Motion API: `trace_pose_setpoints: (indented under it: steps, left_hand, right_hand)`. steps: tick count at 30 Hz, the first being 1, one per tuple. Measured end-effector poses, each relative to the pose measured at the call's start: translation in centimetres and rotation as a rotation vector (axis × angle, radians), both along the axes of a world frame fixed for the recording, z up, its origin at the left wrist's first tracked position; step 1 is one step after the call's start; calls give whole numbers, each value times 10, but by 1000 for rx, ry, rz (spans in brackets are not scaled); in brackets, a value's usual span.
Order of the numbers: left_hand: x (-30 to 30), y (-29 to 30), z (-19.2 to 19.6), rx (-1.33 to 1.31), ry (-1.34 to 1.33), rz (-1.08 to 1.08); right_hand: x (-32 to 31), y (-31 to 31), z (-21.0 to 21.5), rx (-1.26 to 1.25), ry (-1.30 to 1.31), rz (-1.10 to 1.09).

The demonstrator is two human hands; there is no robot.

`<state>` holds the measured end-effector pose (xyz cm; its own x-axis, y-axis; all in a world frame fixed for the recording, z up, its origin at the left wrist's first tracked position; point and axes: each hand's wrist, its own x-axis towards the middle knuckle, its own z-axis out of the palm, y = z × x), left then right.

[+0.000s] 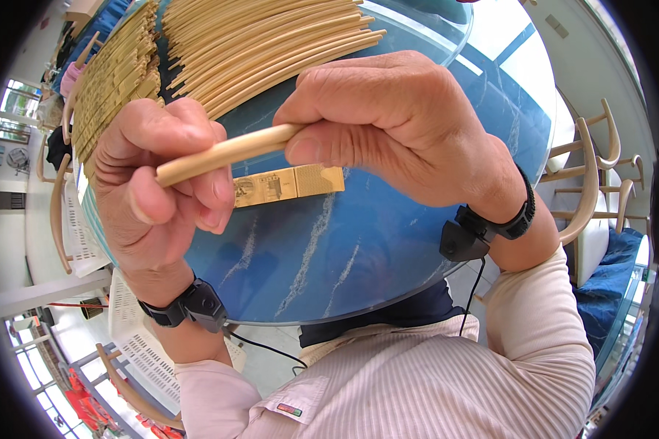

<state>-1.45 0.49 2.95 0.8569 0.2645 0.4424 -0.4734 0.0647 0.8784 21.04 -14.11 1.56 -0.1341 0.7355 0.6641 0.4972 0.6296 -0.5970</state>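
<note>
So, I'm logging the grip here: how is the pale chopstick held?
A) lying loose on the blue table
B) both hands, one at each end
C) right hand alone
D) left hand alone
B: the left hand and right hand each pinch an end of the chopstick, raised above the blue table.

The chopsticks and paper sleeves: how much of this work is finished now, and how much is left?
Done: none visibly sleeved. In hand: the left hand and right hand grip bare chopsticks above a printed paper sleeve lying on the blue table. Left: a large pile of bare chopsticks and a stack of sleeves.
</note>
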Motion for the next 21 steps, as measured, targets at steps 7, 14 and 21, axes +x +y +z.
trace_pose_setpoints:
  steps: [7,14,21]
  left_hand:
    - [17,-16,-5,-181,-101,226]
    - [23,-30,-19,864,538,392]
    - [24,-35,-23,1107,609,354]
  right_hand:
    - [0,-6,8,-33,160,-131]
    - [19,10,1,56,634,-159]
    - [19,5,6,-112,695,-153]
